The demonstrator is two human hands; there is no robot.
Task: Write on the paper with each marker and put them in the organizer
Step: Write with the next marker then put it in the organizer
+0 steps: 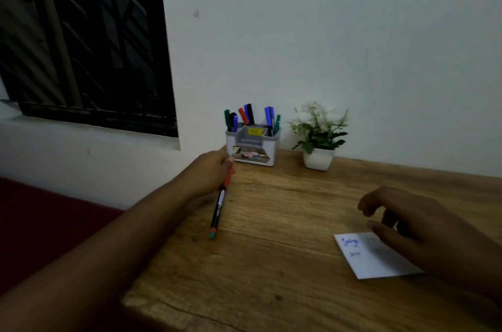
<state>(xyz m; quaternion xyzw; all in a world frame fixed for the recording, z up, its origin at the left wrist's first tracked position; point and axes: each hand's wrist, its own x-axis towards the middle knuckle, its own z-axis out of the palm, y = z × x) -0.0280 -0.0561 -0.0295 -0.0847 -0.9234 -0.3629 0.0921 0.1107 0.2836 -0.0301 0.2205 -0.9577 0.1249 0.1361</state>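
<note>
The left hand (210,168) is closed around a marker (219,202). The fingers pinch the orange-red end. The rest of the marker, black with a green tip, hangs down from the hand toward the person, slanted over the wooden table (271,223). You cannot tell if the tip touches the wood.

Just past the holding hand, up and to its right, stands the gray organizer (254,151). It sits at the back of the table, near the white wall (326,33). The hand is very close to its front corner. Many markers stand in its back pockets: green, blue, red and black ones. The middle front pocket looks bare.

To the right of the organizer is a small white pot with a plant (318,136).

The right hand (423,234) is far from the held marker. Its fingers are spread a little and curled, holding nothing. It hovers over the paper (364,258), or rests on it; you cannot tell. The paper lies flat and has two lines of blue writing.
</note>
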